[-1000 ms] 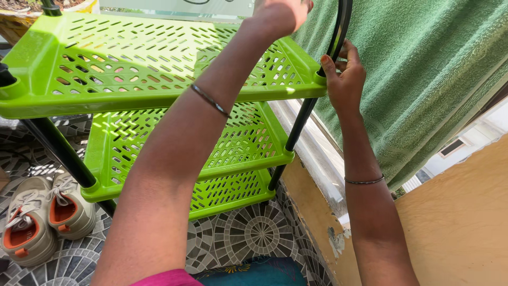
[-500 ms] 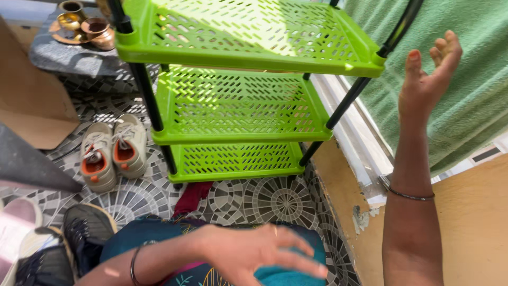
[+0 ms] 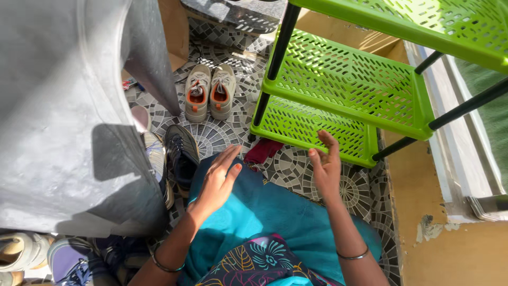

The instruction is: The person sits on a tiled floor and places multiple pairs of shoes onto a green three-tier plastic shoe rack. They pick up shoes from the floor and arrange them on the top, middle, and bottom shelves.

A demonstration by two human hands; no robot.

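Green plastic rack (image 3: 349, 90): stands on the mosaic-tiled floor (image 3: 288, 167) ahead of you and to your right, slotted shelves stacked on black round poles (image 3: 275, 58), long axis of each shelf running left to right across your view, slightly skewed. The bottom shelf (image 3: 312, 132) lies directly beyond your right hand (image 3: 325, 167); the fingertips look to overlap its front lip, but you cannot tell whether they touch it. Right fingers (image 3: 328, 143) are spread and slightly curled, clamped on nothing. Your left hand (image 3: 217, 180) is further from the rack, hovering flat over your teal garment (image 3: 264, 212), fingers loosely together and extended, also empty. Nearer hand to the rack: right. A dark red cloth (image 3: 263, 151) lies on the floor at the near left foot of the rack, between the two hands. Materials: rack is glossy moulded plastic, perforated in rows of short slots, rigid-looking; poles smooth and matte; floor is small grey-and-white tiles in fan patterns. A pair of beige shoes with orange lining (image 3: 210, 92) sits left of the rack, well apart from both hands; a dark sneaker (image 3: 182, 153) lies just beside your left hand. A large grey sheet (image 3: 63, 106) fills the left of the view; more shoes (image 3: 47, 259) at bottom left.
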